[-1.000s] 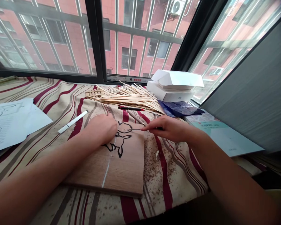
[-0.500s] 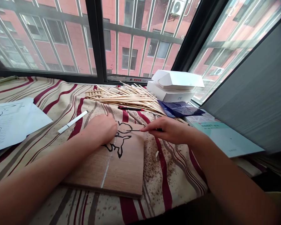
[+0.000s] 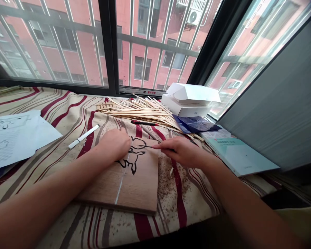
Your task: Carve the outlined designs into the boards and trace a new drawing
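A brown wooden board (image 3: 134, 186) lies on a striped cloth, with a black animal outline (image 3: 132, 157) drawn near its far edge. My left hand (image 3: 114, 143) rests curled on the board's upper left part, covering some of the drawing. My right hand (image 3: 182, 150) is closed in a pinch on a thin dark carving tool (image 3: 145, 146), whose tip touches the drawing at the board's far edge. Fine sawdust is scattered on the cloth to the right of the board.
A heap of thin wooden sticks (image 3: 142, 110) lies behind the board, with a red-and-black pen (image 3: 143, 123) in front of it. A white marker (image 3: 83, 136) lies to the left, paper sheets (image 3: 14, 138) further left. White boxes (image 3: 190, 100), blue sheet (image 3: 194, 123) and a booklet (image 3: 235, 154) sit right.
My right hand with the tool has shifted slightly left along the board's far edge. The view has tilted up a little; my left hand stays on the board.
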The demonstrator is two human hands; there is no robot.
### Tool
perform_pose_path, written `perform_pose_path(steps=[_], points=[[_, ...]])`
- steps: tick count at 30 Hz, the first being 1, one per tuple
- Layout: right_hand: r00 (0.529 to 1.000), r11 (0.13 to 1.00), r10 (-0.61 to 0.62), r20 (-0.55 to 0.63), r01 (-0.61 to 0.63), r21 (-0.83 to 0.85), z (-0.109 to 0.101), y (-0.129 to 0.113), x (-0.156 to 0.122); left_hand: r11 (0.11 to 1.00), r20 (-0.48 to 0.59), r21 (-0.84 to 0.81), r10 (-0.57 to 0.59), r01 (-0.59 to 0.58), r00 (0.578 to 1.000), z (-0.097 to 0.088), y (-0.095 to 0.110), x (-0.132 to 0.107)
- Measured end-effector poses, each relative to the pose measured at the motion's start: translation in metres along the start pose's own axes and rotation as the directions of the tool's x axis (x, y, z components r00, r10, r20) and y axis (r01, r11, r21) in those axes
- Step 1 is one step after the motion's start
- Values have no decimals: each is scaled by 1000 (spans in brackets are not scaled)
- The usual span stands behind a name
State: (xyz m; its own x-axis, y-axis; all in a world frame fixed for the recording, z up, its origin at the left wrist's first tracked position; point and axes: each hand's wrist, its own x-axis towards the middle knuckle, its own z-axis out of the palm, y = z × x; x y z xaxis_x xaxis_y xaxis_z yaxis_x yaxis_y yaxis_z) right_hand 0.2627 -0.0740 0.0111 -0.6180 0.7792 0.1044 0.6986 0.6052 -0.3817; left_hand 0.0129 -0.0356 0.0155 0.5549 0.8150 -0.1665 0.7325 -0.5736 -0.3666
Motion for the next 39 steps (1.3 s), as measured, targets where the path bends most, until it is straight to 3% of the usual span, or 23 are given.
perform_pose_path(steps=[6,10,12,15,19,24,28,32,34,37,39], points=[[986,990,83,-142,-98,-98,4,-2,-12,998,-8,-58,-1,0,1000,-2,1,-3],[922,951,229,-312,-281,-130,-6,10,-14,997,-15,-79,-19,18,1000,-8,2,-10],[898,899,315,-307,-386,-207,-7,22,-9,995,-9,-87,-48,47,999,-10,2,-13],[882,865,377,-282,-444,-235,-8,43,-4,991,-7,-102,-84,83,996,-9,2,-15],[892,867,390,-229,-440,-236,-16,59,-20,989,20,-104,-100,101,995,-4,0,-10],[886,845,426,-180,-461,-269,-9,51,-54,987,25,-122,-101,103,995,-2,-3,-7],[871,827,449,-199,-490,-275,5,50,-64,980,15,-149,-130,131,991,-4,-10,-9],[863,847,450,-228,-494,-199,-3,47,-73,973,13,-152,-177,177,984,-2,-20,-7],[871,863,404,-279,-464,-199,-11,35,-75,969,-1,-149,-199,196,980,1,-25,-4],[886,897,241,-395,-359,-259,-14,4,-61,963,-23,-165,-221,214,975,4,-31,-2],[927,963,121,-354,-196,-185,-5,-19,-38,958,-34,-184,-228,218,973,5,-33,-1]])
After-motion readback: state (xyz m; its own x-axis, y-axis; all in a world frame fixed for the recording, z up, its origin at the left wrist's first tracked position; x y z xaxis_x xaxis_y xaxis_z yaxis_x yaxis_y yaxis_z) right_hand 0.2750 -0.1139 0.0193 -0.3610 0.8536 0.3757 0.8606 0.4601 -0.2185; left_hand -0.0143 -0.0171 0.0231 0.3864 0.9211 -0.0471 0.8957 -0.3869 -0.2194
